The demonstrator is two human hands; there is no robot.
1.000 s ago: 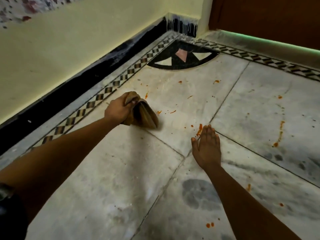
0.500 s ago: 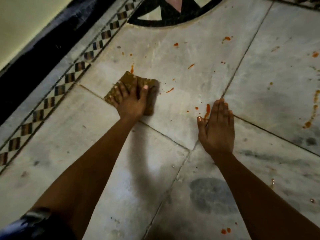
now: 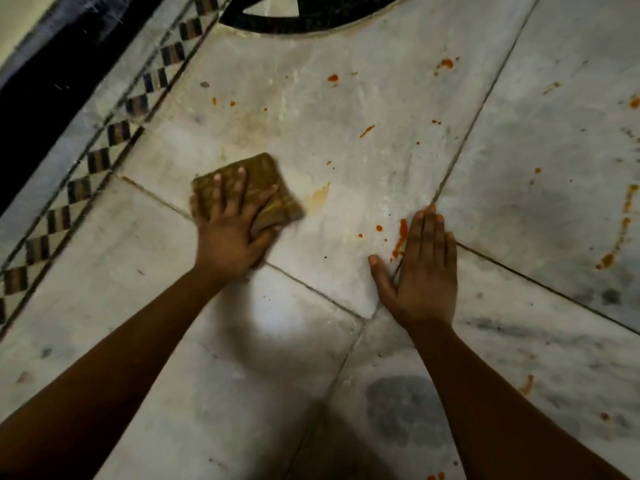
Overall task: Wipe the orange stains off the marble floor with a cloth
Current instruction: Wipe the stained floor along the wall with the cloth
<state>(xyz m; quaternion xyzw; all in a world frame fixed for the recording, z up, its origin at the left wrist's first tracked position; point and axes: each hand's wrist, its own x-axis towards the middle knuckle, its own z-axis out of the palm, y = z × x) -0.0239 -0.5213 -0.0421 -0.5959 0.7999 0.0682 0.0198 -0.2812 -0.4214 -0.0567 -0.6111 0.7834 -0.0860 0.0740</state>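
Note:
A folded brown cloth [image 3: 268, 183] lies flat on the marble floor [image 3: 311, 109], pressed down by my left hand [image 3: 230, 225] with fingers spread over it. A pale orange smear [image 3: 319, 197] sits just right of the cloth. My right hand [image 3: 420, 271] rests flat on the floor, fingers together, holding nothing. An orange streak [image 3: 401, 237] runs beside its index finger. Small orange spots [image 3: 367, 130] dot the tile beyond the cloth, and a long orange trail [image 3: 620, 233] marks the right-hand tile.
A checkered inlay border [image 3: 114, 133] runs along the left beside a black skirting [image 3: 41, 81]. A black curved inlay [image 3: 311, 24] lies at the top. Dark tile joints [image 3: 464, 147] cross near my right hand. More orange drops [image 3: 526, 384] lie at the lower right.
The view has closed in on the floor. My left hand brought the cloth down flat and slid it over the tile, leaving a faint smear where small stains were. My right hand stayed planted.

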